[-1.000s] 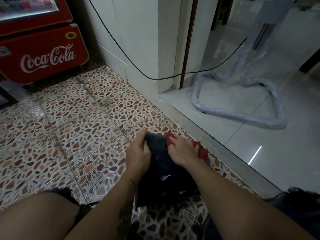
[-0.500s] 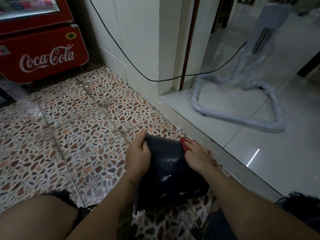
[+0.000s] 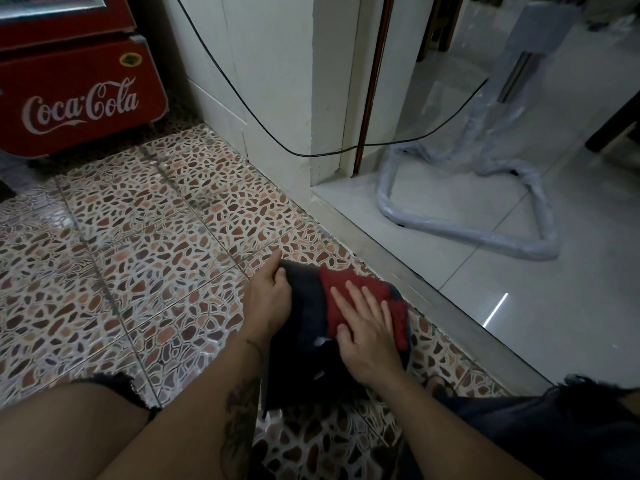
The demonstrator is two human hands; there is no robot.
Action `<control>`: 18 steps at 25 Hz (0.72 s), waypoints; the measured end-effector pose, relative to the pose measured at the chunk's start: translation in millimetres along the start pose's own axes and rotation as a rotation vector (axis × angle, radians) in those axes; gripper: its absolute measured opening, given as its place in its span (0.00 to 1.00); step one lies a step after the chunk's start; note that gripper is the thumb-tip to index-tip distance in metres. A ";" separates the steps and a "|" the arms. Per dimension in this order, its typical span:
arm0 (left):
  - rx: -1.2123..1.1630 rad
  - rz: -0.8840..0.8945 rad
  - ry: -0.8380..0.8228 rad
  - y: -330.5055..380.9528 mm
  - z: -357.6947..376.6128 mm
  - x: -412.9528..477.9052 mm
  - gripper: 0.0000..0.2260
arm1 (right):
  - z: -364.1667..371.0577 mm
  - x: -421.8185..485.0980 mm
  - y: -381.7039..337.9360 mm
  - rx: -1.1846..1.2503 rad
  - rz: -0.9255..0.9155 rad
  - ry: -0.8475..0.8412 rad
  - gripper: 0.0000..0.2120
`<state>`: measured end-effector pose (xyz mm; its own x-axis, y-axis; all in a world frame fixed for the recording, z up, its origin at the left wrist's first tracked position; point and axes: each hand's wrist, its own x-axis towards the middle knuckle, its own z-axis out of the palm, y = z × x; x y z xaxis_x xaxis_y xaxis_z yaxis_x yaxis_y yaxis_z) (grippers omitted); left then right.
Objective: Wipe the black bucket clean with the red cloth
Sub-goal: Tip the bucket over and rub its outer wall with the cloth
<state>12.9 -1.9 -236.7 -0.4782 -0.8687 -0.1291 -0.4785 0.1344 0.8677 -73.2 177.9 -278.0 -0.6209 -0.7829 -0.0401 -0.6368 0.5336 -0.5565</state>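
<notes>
The black bucket [image 3: 304,344] lies on its side on the patterned floor between my knees, its base end pointing away from me. My left hand [image 3: 268,303] grips the bucket's far left edge, thumb on top. The red cloth [image 3: 349,289] is spread over the upper right of the bucket's side. My right hand [image 3: 367,327] lies flat on the cloth with fingers spread, pressing it against the bucket. The bucket's opening is hidden below my forearms.
A red Coca-Cola cooler [image 3: 79,98] stands at the far left. A white wall corner [image 3: 277,98] with a black cable [image 3: 263,133] is ahead. A metal threshold [image 3: 433,292] runs right of the bucket; beyond it stands a plastic-wrapped stand [image 3: 485,233].
My right hand swept the red cloth from the bucket's far right edge back up onto its side, and now lies flat with more cloth showing. The left hand stayed in place.
</notes>
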 end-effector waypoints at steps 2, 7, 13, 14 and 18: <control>-0.031 -0.014 0.016 3.2 2.7 -5.1 0.20 | -11.7 10.5 15.9 -0.031 0.188 -0.011 0.31; 0.004 -0.093 0.129 -1.4 6.8 -20.9 0.20 | 2.4 44.9 -35.9 -0.017 0.269 -0.110 0.29; 0.098 -0.080 0.135 2.3 2.1 -1.9 0.19 | -2.6 9.7 -15.1 0.051 0.075 -0.131 0.30; 0.120 -0.025 0.171 4.0 2.3 -2.3 0.17 | -5.3 5.8 -5.9 0.006 0.116 -0.124 0.30; 0.281 0.211 0.175 6.1 -3.5 -13.5 0.14 | -4.3 -5.3 18.0 -0.111 0.237 -0.123 0.26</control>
<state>19.0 8.9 -227.9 -0.4663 -0.8730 0.1427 -0.5779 0.4228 0.6980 -83.3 193.0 -284.3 -0.7026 -0.6613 -0.2627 -0.5308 0.7329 -0.4256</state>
